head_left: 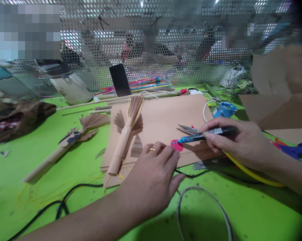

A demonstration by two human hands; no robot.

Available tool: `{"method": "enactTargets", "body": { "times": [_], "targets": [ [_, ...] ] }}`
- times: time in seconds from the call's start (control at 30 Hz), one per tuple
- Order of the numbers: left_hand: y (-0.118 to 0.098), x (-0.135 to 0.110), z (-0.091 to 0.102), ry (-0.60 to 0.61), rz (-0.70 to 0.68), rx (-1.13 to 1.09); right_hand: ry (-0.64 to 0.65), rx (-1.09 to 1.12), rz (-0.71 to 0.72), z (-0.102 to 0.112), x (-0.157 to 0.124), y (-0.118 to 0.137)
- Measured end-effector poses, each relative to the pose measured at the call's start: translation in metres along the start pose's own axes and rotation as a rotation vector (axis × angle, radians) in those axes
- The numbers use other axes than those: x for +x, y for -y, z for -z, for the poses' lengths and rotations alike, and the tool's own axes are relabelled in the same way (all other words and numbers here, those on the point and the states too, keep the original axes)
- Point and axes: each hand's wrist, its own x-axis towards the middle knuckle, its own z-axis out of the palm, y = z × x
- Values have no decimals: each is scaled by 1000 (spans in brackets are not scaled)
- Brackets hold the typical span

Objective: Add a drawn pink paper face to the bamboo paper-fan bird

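Observation:
My right hand [243,144] is closed around a black marker [213,132] with a white label and a blue-smeared tip. That tip touches a small pink cut-out [176,145] bearing blue marks. Beside it, my left hand [156,167], with a ring on one finger, rests on brown paper [171,113], thumb apart. Its fingertips press at the cut-out's edge. Scissor blades [187,129] point left just behind the marker; whether my right hand also holds the scissors, I cannot tell. A rolled paper figure with pleated fans [123,144] lies left of my left hand.
Another paper figure [67,140] lies at left, with a black cable [77,187] nearer me. A propped phone [120,80], bottle [65,83] and sticks stand or lie before the perforated metal screen [186,40]. At right are a blue paint jar [225,109] and cardboard [279,110].

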Motion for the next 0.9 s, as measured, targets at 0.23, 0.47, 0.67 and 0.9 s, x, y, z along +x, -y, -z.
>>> {"method": "enactTargets", "body": {
  "times": [0.23,0.47,0.67,0.9],
  "targets": [
    [0,0,1,0,2,5,15,-48,13,0,0,4],
    [0,0,0,-1,-1,-3,18,-69,45,-1,1,4],
    [0,0,0,2,5,0,13,-57,34,0,-2,4],
    [1,0,-1,-4,-2,2,4,-92,54,0,0,4]
  ]
}}
